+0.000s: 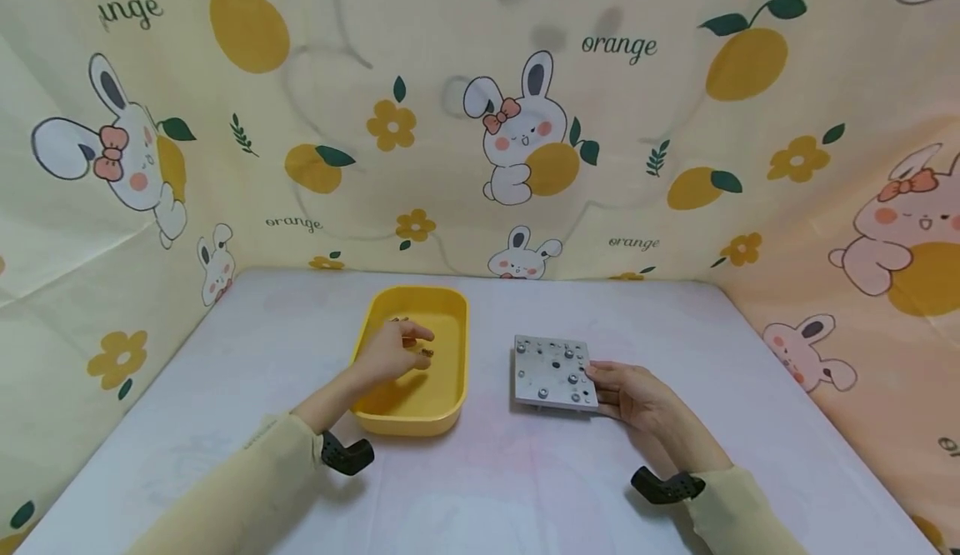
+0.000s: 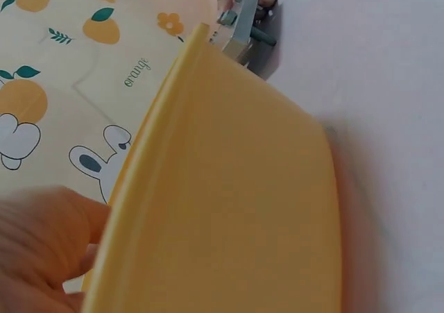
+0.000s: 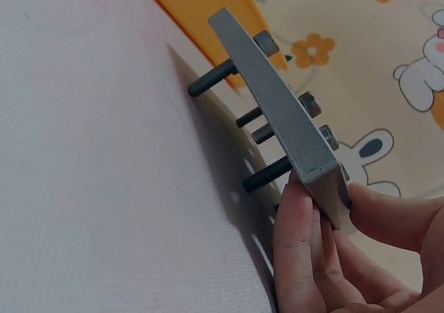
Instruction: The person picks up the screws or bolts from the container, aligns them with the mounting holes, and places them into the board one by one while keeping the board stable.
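Observation:
In the head view my left hand (image 1: 392, 352) is inside the yellow tray (image 1: 448, 372), thumb and index finger apart. A small brass-coloured piece (image 1: 427, 352) shows between their tips; whether it touches them I cannot tell. Another brass-coloured bit (image 1: 400, 319) peeks out behind the hand. The tray wall (image 2: 229, 174) hides most of those fingers in the left wrist view. My right hand (image 1: 637, 392) grips a grey metal plate (image 1: 536, 372) by its right edge, thumb on top and fingers beneath. Socket-head bolts (image 3: 266, 44) pass through the plate, and their threaded ends (image 3: 267, 174) stick out below.
A white cloth covers the table (image 1: 480, 497). Behind it and at both sides hangs a patterned curtain (image 1: 450, 38) with rabbits and oranges. A black wrist device (image 1: 348, 455) sits on my left wrist, another (image 1: 663, 487) on my right.

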A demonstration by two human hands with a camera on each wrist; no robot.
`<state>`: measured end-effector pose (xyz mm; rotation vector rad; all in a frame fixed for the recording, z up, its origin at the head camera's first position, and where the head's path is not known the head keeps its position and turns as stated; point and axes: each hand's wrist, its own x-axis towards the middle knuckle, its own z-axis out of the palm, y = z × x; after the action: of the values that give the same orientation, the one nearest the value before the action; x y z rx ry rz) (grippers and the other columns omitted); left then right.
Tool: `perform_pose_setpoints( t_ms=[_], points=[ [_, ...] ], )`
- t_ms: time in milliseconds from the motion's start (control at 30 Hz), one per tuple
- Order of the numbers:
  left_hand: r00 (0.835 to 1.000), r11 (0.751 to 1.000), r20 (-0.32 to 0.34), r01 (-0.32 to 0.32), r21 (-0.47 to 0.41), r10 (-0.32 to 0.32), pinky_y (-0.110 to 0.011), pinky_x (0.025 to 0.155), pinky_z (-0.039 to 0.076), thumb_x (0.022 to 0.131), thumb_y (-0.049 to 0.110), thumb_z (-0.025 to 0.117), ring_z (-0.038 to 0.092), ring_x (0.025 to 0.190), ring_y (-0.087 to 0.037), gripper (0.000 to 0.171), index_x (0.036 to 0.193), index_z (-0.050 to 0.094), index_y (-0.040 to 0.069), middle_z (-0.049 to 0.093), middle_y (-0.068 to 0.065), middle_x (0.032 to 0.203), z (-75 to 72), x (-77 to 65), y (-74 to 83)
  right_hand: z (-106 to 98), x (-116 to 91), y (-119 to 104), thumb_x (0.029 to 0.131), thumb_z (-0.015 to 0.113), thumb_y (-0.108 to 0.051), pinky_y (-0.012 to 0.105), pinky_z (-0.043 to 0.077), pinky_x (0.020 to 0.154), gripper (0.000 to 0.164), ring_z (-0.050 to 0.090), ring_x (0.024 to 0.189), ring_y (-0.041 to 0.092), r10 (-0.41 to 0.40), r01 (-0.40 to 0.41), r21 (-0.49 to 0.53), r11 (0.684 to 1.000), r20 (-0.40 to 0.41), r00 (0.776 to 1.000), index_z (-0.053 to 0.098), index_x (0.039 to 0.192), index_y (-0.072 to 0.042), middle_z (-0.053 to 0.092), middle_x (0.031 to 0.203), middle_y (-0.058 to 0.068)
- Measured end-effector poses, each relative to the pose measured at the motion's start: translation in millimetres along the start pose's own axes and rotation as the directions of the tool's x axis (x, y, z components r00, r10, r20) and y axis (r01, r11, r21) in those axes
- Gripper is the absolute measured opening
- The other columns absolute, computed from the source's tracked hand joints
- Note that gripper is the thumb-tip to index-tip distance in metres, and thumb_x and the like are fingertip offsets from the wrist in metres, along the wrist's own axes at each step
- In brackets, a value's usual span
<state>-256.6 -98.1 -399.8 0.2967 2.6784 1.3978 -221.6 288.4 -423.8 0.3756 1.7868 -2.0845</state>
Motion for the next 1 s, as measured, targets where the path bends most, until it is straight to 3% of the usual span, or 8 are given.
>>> perform_pose_setpoints(
  t_ms=[133,267,500,633,767,1000],
  points=[
    [0.999,1.000,0.038,0.002,-0.009,-0.002,-0.046,0.100,0.044,0.080,0.000,0.077,0.054,0.119,-0.034,0.039,0.118,0.068,0.002,0.061,-0.011,0.125,2.5,2.3,2.8,1,1,0,0.096,0.065,-0.012,0.038,0.055,0.084,0.046,0.069,0.094,0.027,0.002,-0.002,0.005,1.000,0.005,1.000,0.050,0.136,0.004,0.070,0.105,0.014],
    [0.999,1.000,0.046,-0.019,-0.024,0.021,-0.047,0.099,0.044,0.081,-0.001,0.074,0.050,0.123,-0.040,0.047,0.126,0.060,-0.005,0.057,-0.019,0.131,-2.0,7.2,7.1,2,3,1,0.096,0.065,-0.011,0.039,0.055,0.082,0.044,0.070,0.092,0.027,0.009,-0.009,0.012,1.000,0.004,1.000,0.051,0.135,0.004,0.071,0.104,0.014],
    [0.998,0.987,0.004,0.055,0.148,-0.057,-0.045,0.095,0.047,0.076,0.001,0.076,0.054,0.114,-0.040,0.059,0.129,0.054,-0.013,0.056,-0.029,0.126,-14.0,24.1,7.6,1,3,2,0.097,0.063,-0.011,0.039,0.055,0.083,0.048,0.069,0.093,0.027,0.005,-0.005,0.007,1.000,-0.003,1.000,0.047,0.139,0.004,0.071,0.105,0.013],
    [0.996,0.988,0.006,0.087,0.126,-0.088,-0.040,0.089,0.050,0.075,-0.001,0.077,0.060,0.104,-0.033,0.055,0.125,0.058,-0.011,0.061,-0.025,0.119,-10.4,30.0,2.5,1,3,1,0.096,0.065,-0.012,0.038,0.055,0.083,0.051,0.069,0.093,0.027,0.008,-0.008,0.006,1.000,-0.004,1.000,0.045,0.140,0.004,0.071,0.105,0.013],
    [0.998,0.996,0.019,0.055,0.072,-0.057,-0.034,0.083,0.052,0.075,-0.002,0.076,0.064,0.097,-0.026,0.044,0.118,0.064,-0.009,0.068,-0.018,0.110,-4.6,30.5,-2.5,2,3,1,0.096,0.064,-0.013,0.038,0.055,0.084,0.052,0.069,0.094,0.027,0.005,-0.005,-0.002,1.000,0.009,1.000,0.044,0.141,0.004,0.070,0.107,0.014],
    [0.990,0.998,0.128,-0.062,-0.025,0.064,-0.029,0.077,0.053,0.074,-0.006,0.077,0.067,0.083,-0.018,0.033,0.106,0.067,-0.008,0.071,-0.015,0.095,15.0,27.4,0.4,1,2,1,0.097,0.063,-0.010,0.039,0.054,0.084,0.050,0.069,0.094,0.027,-0.001,0.000,0.019,1.000,0.013,1.000,0.044,0.140,0.006,0.070,0.106,0.014]
  ],
)
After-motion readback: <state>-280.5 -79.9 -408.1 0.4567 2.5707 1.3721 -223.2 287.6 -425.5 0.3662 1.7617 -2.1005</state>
